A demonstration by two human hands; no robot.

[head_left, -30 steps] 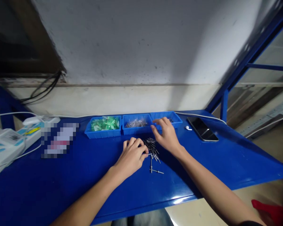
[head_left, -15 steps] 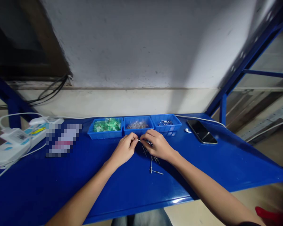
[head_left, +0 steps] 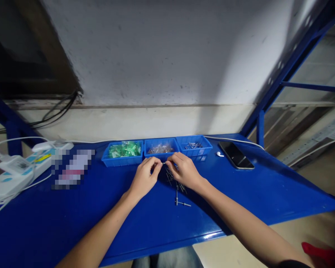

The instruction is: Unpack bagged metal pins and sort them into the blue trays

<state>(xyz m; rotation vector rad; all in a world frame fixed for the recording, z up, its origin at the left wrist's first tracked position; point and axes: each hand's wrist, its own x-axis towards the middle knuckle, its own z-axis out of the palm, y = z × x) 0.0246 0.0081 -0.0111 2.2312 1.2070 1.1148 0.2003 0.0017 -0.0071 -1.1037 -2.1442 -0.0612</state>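
Together, left hand (head_left: pixel 145 175) and right hand (head_left: pixel 184 171) pinch a small silver metal pin (head_left: pixel 164 163) between their fingers, near thin metal rods (head_left: pixel 170 176) on the glossy blue bench (head_left: pixel 156 221).

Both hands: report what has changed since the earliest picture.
The left hand moved forward and left from the metal pins; the right hand drew back and left from the right-hand bin. Both now grip a small metal piece between them. The bins, phone and earbud stayed put.
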